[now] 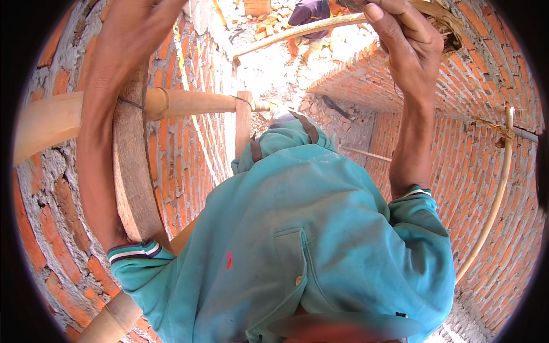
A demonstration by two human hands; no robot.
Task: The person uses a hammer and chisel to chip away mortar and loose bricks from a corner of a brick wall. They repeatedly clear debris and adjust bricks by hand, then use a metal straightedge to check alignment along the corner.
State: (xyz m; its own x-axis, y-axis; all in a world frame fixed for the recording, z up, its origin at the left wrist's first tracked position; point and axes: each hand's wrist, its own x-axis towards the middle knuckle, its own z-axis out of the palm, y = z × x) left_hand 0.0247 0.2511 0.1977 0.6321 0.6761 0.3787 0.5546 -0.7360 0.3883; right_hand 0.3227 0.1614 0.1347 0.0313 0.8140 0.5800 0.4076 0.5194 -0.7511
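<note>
Right hand (409, 40) gripped round the pale bamboo scaffold pole (297, 28) overhead, probably for balance; left hand (140, 23) cropped out, grip can't tell, by the upright wooden post (132, 171)

Two raised bare arms, two brick walls (189, 143) flanking a gap, three bamboo poles (189, 104) lashed about an upright wooden plank (132, 171), one teal shirt (309, 228), and one crouching person (311, 14) far below among rubble.

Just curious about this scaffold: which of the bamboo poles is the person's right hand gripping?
The pale bamboo pole slanting across the top; the right hand wraps its end. The thicker horizontal pole passes behind the left forearm.
</note>
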